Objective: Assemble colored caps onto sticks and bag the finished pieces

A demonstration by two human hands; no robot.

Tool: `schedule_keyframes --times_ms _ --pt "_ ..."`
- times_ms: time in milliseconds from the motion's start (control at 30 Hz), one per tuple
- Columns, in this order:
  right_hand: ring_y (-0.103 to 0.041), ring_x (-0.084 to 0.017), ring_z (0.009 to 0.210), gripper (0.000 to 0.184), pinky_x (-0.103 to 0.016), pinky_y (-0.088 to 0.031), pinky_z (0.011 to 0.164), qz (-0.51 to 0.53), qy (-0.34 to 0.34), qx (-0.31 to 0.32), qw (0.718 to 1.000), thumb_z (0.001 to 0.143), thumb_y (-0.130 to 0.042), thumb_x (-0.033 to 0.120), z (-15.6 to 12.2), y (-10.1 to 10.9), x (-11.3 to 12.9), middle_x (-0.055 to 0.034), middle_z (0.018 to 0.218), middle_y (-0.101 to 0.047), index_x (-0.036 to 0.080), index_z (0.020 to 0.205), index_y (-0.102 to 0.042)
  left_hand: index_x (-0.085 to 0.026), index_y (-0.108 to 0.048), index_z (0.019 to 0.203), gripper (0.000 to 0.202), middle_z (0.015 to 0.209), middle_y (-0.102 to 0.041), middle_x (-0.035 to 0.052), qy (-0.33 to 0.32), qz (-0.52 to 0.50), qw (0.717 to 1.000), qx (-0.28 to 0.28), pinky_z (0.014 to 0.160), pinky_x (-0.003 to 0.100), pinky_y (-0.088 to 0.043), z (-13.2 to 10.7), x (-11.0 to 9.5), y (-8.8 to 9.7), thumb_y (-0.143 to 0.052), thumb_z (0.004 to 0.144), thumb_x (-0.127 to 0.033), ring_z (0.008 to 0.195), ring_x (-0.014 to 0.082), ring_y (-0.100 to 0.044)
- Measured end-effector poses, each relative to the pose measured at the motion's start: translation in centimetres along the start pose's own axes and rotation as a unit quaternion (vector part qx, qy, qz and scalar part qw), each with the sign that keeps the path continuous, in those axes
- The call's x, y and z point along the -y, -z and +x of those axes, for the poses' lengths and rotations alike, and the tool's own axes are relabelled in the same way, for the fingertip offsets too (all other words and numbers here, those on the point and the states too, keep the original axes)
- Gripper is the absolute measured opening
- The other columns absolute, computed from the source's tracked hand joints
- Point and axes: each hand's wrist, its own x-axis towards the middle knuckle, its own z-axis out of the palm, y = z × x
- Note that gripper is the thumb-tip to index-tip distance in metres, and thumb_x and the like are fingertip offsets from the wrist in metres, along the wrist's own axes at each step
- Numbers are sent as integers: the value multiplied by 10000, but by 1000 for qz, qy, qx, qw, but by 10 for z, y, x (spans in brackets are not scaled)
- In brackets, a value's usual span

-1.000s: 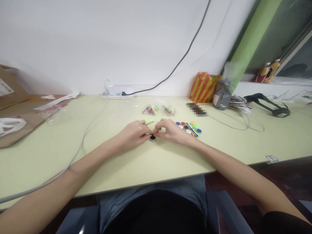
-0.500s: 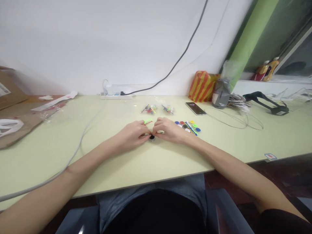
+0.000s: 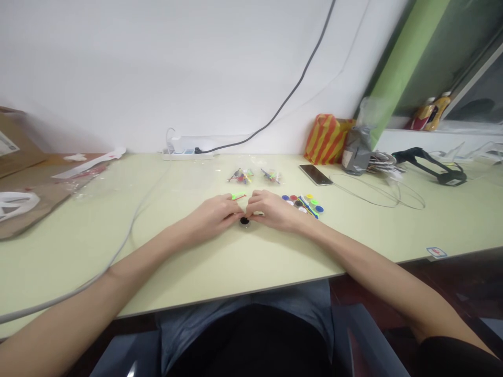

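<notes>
Both hands meet over the light green table. My left hand (image 3: 220, 212) is closed in a pinch, its fingertips at the upper left edge of a small round black disc (image 3: 244, 221) with a clear rim. From the other side my right hand (image 3: 268, 208) pinches close to the same disc, thumb and forefinger nearly touching the left fingertips. Whatever the fingers hold is too small and too covered to name. Just beyond the hands lie small bright green and red pieces (image 3: 239, 197), partly hidden. Right of my right hand are several coloured round discs (image 3: 319, 209) and thin coloured sticks (image 3: 308, 206).
Two clear bags of coloured parts (image 3: 240, 176) lie further back. A phone (image 3: 315, 175), a striped bag (image 3: 327, 139) and a black frame-like object (image 3: 428, 165) stand to the right. A grey cable (image 3: 128, 241) crosses the left side, near a power strip (image 3: 187, 154) and cardboard (image 3: 27, 209).
The thin dark stick seen at my left fingers half a second ago no longer shows. The phone's screen has gone dark. Both hands have stayed almost in place.
</notes>
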Motion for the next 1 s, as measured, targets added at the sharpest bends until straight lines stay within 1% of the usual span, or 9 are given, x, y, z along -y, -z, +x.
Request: schedule_keyframes --times_ms 267,433,567,733,867,933,1000 --pt "-539 -198 857 135 -303 -392 782 33 -12 2 999 896 -641 68 -1 0 -2 -50 842 -692 177 856 -710 -218 -691 933 316 819 -610 54 21 -26 999 0 697 324 -394 0 5 -3 -409 1029 -323 814 217 -537" --pt "-575 -198 906 154 -301 -421 809 72 -33 27 996 887 -643 44 -2 8 0 -59 899 -703 167 902 -733 -204 -643 871 322 814 -584 48 20 -33 999 15 688 313 -399 1 9 -7 -395 1032 -332 797 204 -546" --pt "-593 -196 898 161 -300 -437 808 79 -55 47 994 875 -658 29 -2 14 5 -71 898 -700 154 899 -757 -194 -609 808 323 811 -576 49 15 -21 999 25 674 311 -392 2 7 -6 -407 1022 -326 754 191 -536" --pt "-596 -201 904 190 -293 -425 782 38 -45 52 997 888 -633 19 -1 10 8 -78 876 -694 153 900 -767 -187 -656 910 307 876 -614 71 -6 -8 999 36 733 327 -425 2 -2 -4 -384 1019 -280 816 209 -562" --pt "-589 -200 892 209 -290 -398 753 9 -30 61 998 891 -621 25 2 8 9 -74 880 -690 171 908 -769 -178 -671 930 288 871 -633 81 -2 2 999 32 758 345 -438 2 -4 -6 -402 999 -253 825 223 -571" --pt "-587 -198 889 210 -286 -390 747 7 -35 68 997 885 -618 23 2 7 9 -71 890 -687 173 906 -763 -177 -673 950 290 885 -640 84 -3 5 1000 30 765 344 -439 2 -3 -6 -398 1002 -254 836 224 -577" --pt "-587 -193 887 200 -281 -391 752 19 -43 62 997 882 -612 21 2 5 8 -65 892 -679 167 899 -747 -176 -670 985 287 931 -648 89 -1 6 1000 27 774 337 -441 2 -2 -6 -393 1004 -248 854 221 -585"
